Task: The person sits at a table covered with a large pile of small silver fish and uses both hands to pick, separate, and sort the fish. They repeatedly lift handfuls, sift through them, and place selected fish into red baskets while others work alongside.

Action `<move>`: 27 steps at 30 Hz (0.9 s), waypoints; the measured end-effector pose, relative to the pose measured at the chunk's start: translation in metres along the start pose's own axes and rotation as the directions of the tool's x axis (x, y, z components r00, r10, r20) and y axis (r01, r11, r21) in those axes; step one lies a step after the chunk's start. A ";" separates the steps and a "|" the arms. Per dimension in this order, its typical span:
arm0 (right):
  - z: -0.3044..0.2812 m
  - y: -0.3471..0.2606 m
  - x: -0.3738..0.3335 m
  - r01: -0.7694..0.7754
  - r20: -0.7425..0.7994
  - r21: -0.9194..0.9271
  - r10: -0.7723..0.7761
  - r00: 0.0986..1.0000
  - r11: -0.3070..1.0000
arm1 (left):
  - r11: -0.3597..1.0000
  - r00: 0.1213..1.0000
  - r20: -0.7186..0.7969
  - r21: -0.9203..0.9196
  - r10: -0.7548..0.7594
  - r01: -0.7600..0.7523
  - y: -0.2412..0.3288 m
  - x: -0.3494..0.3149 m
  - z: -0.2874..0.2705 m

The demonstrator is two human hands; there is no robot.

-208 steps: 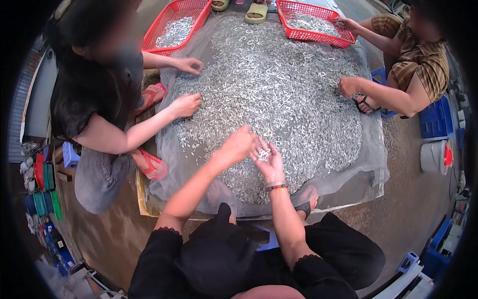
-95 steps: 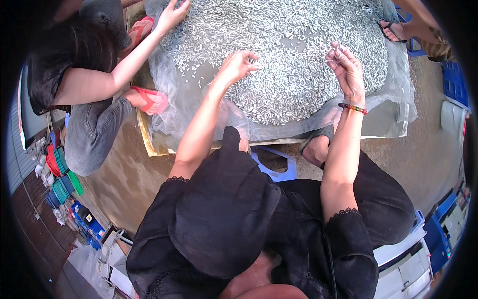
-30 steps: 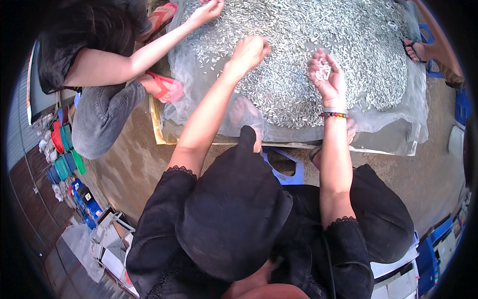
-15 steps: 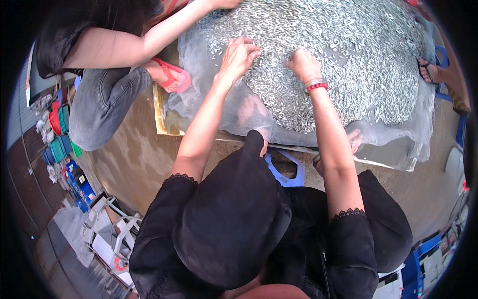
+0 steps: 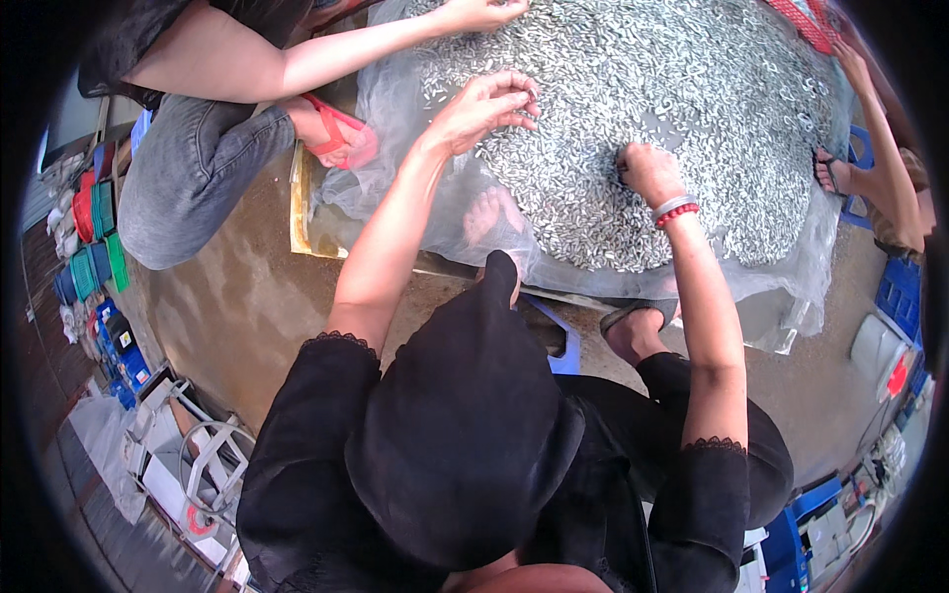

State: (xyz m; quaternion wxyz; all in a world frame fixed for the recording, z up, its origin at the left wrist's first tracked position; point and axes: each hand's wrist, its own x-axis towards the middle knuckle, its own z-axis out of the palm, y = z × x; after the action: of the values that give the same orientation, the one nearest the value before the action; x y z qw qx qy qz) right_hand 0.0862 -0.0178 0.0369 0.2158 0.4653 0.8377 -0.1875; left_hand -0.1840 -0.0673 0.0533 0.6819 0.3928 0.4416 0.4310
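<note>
Many small silvery fish (image 5: 732, 188) lie in a thick layer on a pale mesh net (image 5: 405, 208). Above the left side of this layer is my left hand (image 5: 484, 111), its fingers loosely curved and apart, with nothing visible between them. My right hand (image 5: 652, 173), a red bead bracelet (image 5: 676, 208) at its wrist, is closed low over the fish, nearer the middle. Its fingertips are bent down and partly hidden; whatever they pinch cannot be made out.
A co-worker's hand (image 5: 484, 12) reaches over the fish at the top left. Another person's hand (image 5: 848, 59) is beside a red mesh basket (image 5: 806, 22) at the top right. Blue stools (image 5: 565, 346) stand low around the net. Crates and coloured baskets (image 5: 91, 212) line the left side.
My right hand has shifted right over the fish. The left hand has loosened and moved slightly right. At the top right, a red basket and another person's hand have come into view.
</note>
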 end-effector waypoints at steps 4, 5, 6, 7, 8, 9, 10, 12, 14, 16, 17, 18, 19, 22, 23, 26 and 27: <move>0.001 0.051 -0.018 -0.130 -0.001 0.130 0.131 0.991 0.983 | 0.961 0.989 0.143 -0.265 -0.043 0.080 -0.010 -0.002 0.011; 0.003 0.066 -0.025 -0.159 -0.025 0.163 0.165 0.986 0.974 | 0.950 0.981 0.183 -0.293 -0.060 0.113 -0.015 0.001 0.014; 0.006 0.084 -0.024 -0.170 0.043 0.296 0.164 0.985 0.940 | 0.947 0.982 0.161 -0.288 -0.098 0.141 -0.012 0.002 0.025; 0.012 0.099 -0.024 -0.114 0.001 0.410 0.125 0.992 0.905 | 0.944 0.980 0.145 -0.282 -0.134 0.171 -0.017 0.007 0.030; 0.011 0.102 -0.027 -0.075 -0.043 0.571 0.121 0.992 0.818 | 0.940 0.977 0.121 -0.275 -0.173 0.200 -0.023 0.011 0.033; 0.007 0.106 -0.031 -0.026 -0.088 0.710 0.125 0.988 0.704 | 0.936 0.973 0.097 -0.268 -0.211 0.229 -0.028 0.015 0.038; 0.002 0.110 -0.032 -0.087 -0.036 0.774 0.181 0.983 0.628 | 0.959 0.959 0.020 0.006 -0.283 0.283 -0.033 0.019 0.047; -0.001 0.114 -0.037 -0.131 -0.048 0.814 0.290 0.956 0.566 | 0.865 0.982 0.051 0.484 -0.180 0.134 -0.050 0.024 0.068; 0.002 0.117 -0.039 -0.184 -0.046 0.831 0.393 0.918 0.525 | 0.796 0.972 0.180 0.605 -0.148 0.009 -0.068 0.025 0.088; 0.022 0.128 -0.035 -0.143 -0.125 0.790 0.384 0.915 0.597 | 0.748 0.924 0.212 0.655 -0.319 0.108 -0.067 0.025 0.112; 0.054 0.146 -0.027 0.140 -0.349 0.724 0.184 0.919 0.675 | 0.760 0.930 0.205 0.640 -0.306 0.109 -0.070 0.029 0.120; 0.047 0.133 -0.029 0.094 -0.267 0.680 0.127 0.955 0.727 | 0.766 0.939 0.170 0.630 -0.299 0.130 -0.073 0.029 0.120; 0.040 0.116 -0.030 0.056 -0.178 0.627 0.073 0.981 0.777 | 0.772 0.947 0.134 0.618 -0.291 0.150 -0.076 0.028 0.121; 0.038 0.090 -0.031 -0.075 -0.041 0.474 0.107 0.993 0.877 | 0.771 0.989 0.002 0.627 -0.149 0.115 -0.073 0.035 0.110; 0.035 0.088 -0.033 -0.081 -0.050 0.417 0.112 0.992 0.905 | 0.746 0.994 -0.031 0.658 -0.109 0.102 -0.069 0.039 0.102; 0.032 0.088 -0.037 -0.049 -0.111 0.360 0.095 0.989 0.932 | 0.512 0.990 -0.136 0.852 0.023 0.105 -0.047 0.050 0.070; 0.030 0.093 -0.040 0.001 -0.203 0.431 0.096 0.974 0.902 | 0.467 0.982 -0.147 0.881 0.122 0.074 -0.046 0.057 0.061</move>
State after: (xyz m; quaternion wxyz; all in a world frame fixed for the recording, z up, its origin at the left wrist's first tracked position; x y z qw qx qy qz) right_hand 0.1903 -0.0151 0.0220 0.0191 0.5393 0.7831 -0.3090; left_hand -0.1020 -0.0381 0.0147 0.3296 0.6515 0.6576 0.1858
